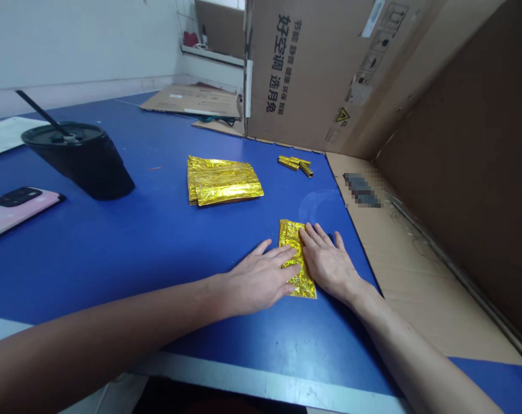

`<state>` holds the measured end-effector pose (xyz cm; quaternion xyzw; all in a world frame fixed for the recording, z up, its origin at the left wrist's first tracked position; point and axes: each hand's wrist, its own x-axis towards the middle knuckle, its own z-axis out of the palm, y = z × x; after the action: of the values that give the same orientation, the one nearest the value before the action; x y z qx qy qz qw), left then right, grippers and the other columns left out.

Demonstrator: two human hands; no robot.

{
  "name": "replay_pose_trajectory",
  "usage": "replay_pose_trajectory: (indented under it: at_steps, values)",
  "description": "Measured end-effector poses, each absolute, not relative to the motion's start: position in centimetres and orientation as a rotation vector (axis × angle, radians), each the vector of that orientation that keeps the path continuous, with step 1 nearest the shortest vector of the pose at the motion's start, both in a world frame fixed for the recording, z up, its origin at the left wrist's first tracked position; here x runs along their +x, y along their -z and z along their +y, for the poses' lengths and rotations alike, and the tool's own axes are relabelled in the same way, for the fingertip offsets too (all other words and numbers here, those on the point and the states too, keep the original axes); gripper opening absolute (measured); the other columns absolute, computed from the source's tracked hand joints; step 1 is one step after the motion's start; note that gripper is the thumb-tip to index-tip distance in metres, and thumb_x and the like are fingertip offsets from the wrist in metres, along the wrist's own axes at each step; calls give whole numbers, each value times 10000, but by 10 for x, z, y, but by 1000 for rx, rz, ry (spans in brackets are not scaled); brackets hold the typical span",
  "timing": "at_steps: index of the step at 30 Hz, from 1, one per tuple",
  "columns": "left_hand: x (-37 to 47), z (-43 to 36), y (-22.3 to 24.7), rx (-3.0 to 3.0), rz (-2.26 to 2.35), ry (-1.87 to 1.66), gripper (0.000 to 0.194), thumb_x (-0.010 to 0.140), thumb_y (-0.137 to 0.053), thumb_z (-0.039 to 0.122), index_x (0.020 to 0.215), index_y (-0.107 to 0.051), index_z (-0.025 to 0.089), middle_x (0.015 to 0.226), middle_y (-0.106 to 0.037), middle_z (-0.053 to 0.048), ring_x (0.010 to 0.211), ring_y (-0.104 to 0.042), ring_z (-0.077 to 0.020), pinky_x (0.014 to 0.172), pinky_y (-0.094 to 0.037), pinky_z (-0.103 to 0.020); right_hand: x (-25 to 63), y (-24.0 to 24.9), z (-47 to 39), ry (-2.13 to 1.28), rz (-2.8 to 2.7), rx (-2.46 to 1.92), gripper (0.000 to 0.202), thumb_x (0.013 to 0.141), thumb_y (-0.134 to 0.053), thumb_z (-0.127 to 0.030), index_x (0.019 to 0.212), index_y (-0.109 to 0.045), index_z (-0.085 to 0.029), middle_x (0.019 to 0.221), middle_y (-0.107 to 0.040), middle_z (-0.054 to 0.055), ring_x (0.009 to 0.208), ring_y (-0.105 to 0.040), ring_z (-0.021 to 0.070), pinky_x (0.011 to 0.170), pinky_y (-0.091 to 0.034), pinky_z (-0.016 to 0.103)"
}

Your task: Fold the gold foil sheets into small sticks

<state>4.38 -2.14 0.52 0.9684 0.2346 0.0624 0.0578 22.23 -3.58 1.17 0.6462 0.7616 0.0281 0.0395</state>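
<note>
A shiny gold foil sheet [303,283], long and narrow, lies flat on the blue table [166,247]. My left hand [263,277] rests on its left side with fingers spread across the foil. From the right, my right hand [327,256] lies palm down along the sheet's right edge, its fingers stretched out. Parts of the sheet are covered by both hands. Farther off to the left is a stack of gold foil sheets [229,183]. Several small rolled gold pieces [295,164] sit in a little pile beyond my right hand.
A dark cup with a straw [86,164] and a pink-white phone [22,210] are on the left. Flat cardboard [196,102] lies at the back. A large cardboard box panel [304,75] stands behind, with more cardboard [416,276] along the right.
</note>
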Motion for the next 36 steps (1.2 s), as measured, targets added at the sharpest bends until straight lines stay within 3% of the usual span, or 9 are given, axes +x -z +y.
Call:
replay_pose_trajectory:
  at_steps: [6, 16, 19, 23, 28, 31, 36]
  values:
    - [41, -18, -5, 2902, 859, -94, 677, 842, -315, 519, 1341, -214, 72, 1411, -192, -157, 1314, -130, -245, 1035, -128, -468, 224, -7, -35, -138, 2357, 1994, 500, 854, -218, -200, 1339, -300, -110, 1429, -213, 92, 1309, -128, 269, 990, -160, 565]
    - [46, -13, -16, 2908, 849, 29, 881, 763, -274, 674, 1336, -211, 9, 1395, -186, -218, 1310, -74, -314, 1027, -86, -516, 223, -8, -34, -89, 2376, 1966, 503, 856, -189, -188, 1337, -293, -87, 1414, -252, 77, 1301, -166, 266, 989, -145, 583]
    - [48, -7, -18, 2912, 877, -26, 729, 842, -226, 569, 1301, -293, 7, 1362, -281, -217, 1298, -159, -302, 1024, -123, -501, 223, -8, -34, -70, 2370, 1970, 505, 856, -191, -190, 1341, -285, -87, 1415, -246, 81, 1300, -170, 268, 989, -141, 583]
    - [46, 10, -12, 3034, 786, -126, 369, 912, -232, 232, 1105, -531, 134, 1207, -528, -81, 1205, -383, -196, 1043, -120, -436, 223, -9, -34, -43, 2373, 1962, 508, 857, -188, -200, 1343, -278, -81, 1418, -231, 89, 1297, -177, 278, 982, -145, 593]
    - [46, 20, -2, 3106, 829, -279, 314, 879, -389, 319, 1045, -546, 104, 1151, -564, -88, 1185, -406, -190, 1045, -182, -349, 222, -11, -35, -28, 2364, 1960, 509, 855, -199, -193, 1350, -264, -92, 1422, -215, 89, 1299, -174, 269, 983, -146, 591]
    - [46, 20, -6, 3081, 807, -272, 318, 858, -432, 358, 1011, -537, 100, 1114, -577, -102, 1100, -485, -191, 988, -286, -321, 221, -12, -35, -19, 2353, 1963, 510, 856, -201, -201, 1348, -261, -83, 1420, -217, 91, 1295, -189, 271, 982, -151, 591]
    - [46, 22, -16, 3092, 775, -235, 307, 831, -467, 374, 978, -525, 111, 1117, -561, -115, 1029, -513, -222, 884, -349, -353, 221, -11, -35, -16, 2356, 1982, 509, 862, -183, -209, 1350, -260, -91, 1422, -208, 75, 1293, -197, 266, 983, -146, 593]
